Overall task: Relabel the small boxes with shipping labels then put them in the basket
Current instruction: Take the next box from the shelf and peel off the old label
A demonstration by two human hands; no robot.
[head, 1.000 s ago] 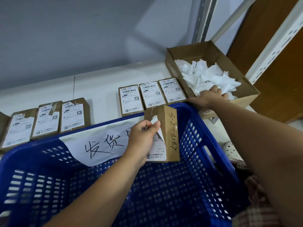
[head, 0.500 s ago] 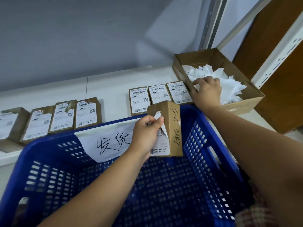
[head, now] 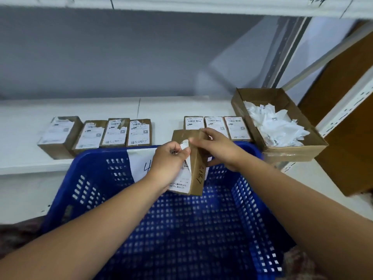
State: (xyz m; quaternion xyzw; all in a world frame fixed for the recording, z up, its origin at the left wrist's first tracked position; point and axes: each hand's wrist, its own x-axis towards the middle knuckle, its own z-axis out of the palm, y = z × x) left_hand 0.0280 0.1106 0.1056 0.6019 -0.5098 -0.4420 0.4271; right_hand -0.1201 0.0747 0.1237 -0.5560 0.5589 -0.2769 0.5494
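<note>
- A white shelf (head: 157, 110) runs across mid-frame under a grey wall. Another shelf edge crosses the top of the frame, and a brown board (head: 347, 122) stands at right.
- Four boxes (head: 119, 132) lie at left on the shelf and three boxes (head: 216, 125) at centre, labels up. A carton (head: 294, 154) of scraps (head: 276, 128) sits at right.
- Half a second ago the right hand (head: 219, 148) was in the carton. Now it grips the upper end of the held box (head: 198, 170) at centre, above the basket (head: 96, 164).
- The left hand (head: 168, 160) pinches the peeled corner of the label (head: 182, 179).
- The boxes are flat, oblong brown cardboard.
- The scraps are crumpled white paper.
- The basket is blue perforated plastic, with a paper sheet (head: 139, 162) on its far wall.
</note>
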